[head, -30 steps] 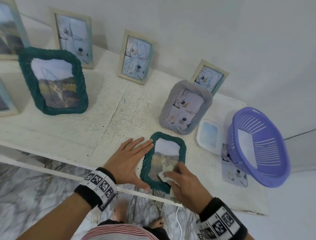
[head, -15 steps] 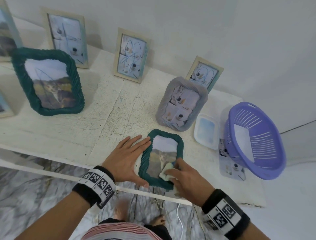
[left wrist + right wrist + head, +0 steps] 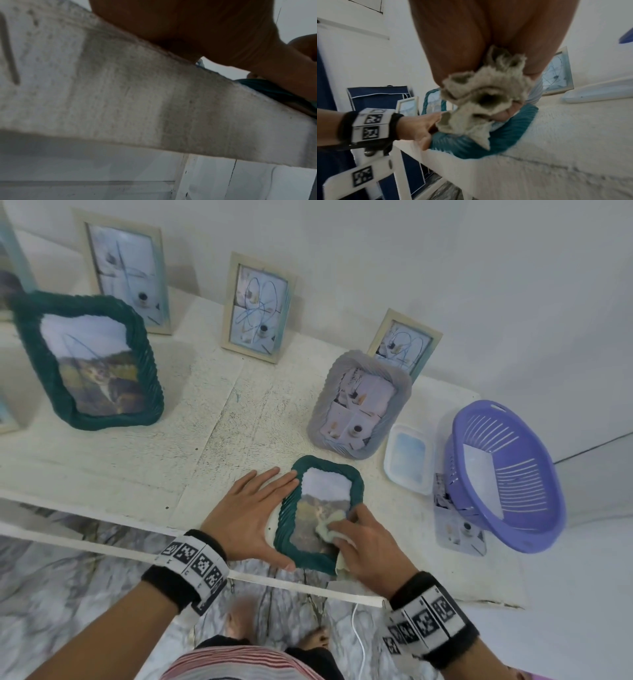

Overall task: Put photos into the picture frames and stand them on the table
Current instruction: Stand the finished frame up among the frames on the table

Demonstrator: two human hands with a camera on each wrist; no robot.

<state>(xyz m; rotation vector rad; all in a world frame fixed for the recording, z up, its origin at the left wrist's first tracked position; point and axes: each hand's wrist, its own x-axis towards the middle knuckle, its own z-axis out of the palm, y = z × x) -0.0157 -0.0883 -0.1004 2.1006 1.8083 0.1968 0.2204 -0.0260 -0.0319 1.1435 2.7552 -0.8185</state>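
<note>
A small teal woven frame with a landscape photo lies flat near the front edge of the white table. My left hand lies flat beside it, straight fingers against its left rim and thumb at its bottom corner. My right hand grips a crumpled pale cloth and presses it on the frame's glass. In the right wrist view the fluffy cloth is bunched in the fingers over the teal frame. The left wrist view shows only the table's edge and a sliver of teal frame.
A large teal frame, a grey woven frame and several pale wooden frames stand on the table. At the right are a clear plastic box, a purple basket and loose photos under it.
The right hand has shifted the cloth slightly across the glass. The left hand has stayed flat against the frame. The camera view has drifted a little.
</note>
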